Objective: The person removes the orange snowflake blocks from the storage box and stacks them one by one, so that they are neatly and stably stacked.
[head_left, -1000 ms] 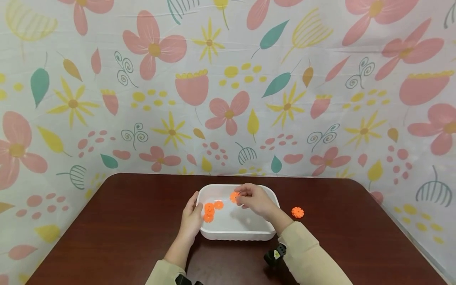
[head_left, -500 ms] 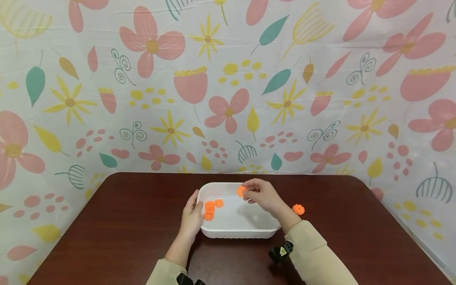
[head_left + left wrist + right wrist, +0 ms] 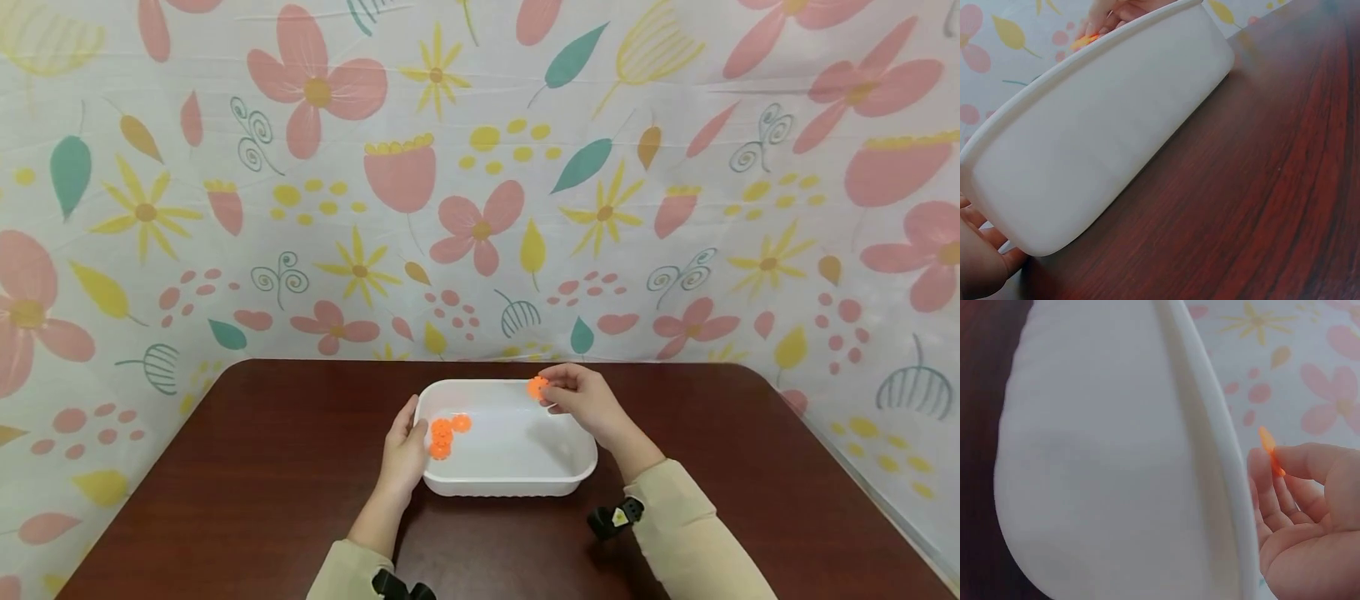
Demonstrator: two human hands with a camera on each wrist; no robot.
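A white plastic tray point(image 3: 510, 486) stands on the table. My left hand point(image 3: 403, 450) grips its left side, the thumb at the rim and the fingers along the outer wall. Above the back right part of the rim, my right hand point(image 3: 588, 404) pinches an orange snowflake disc point(image 3: 537, 387) between thumb and fingers. In the right wrist view the same disc point(image 3: 1270, 452) appears edge-on at the fingertips. Several more orange discs point(image 3: 441, 437) lie together at the left end inside the tray. A loose disc on the table right of the tray is now hidden by my right forearm.
The dark brown wooden table point(image 3: 262, 467) extends around the tray on all sides. Behind it hangs a cloth point(image 3: 480, 292) printed with flowers and leaves. A black wrist device point(image 3: 615, 518) sits on the right sleeve.
My right hand has moved right and slightly back with the orange disc, from over the tray's middle to its back right rim. The forearm now covers the loose disc. My left hand keeps its grip.
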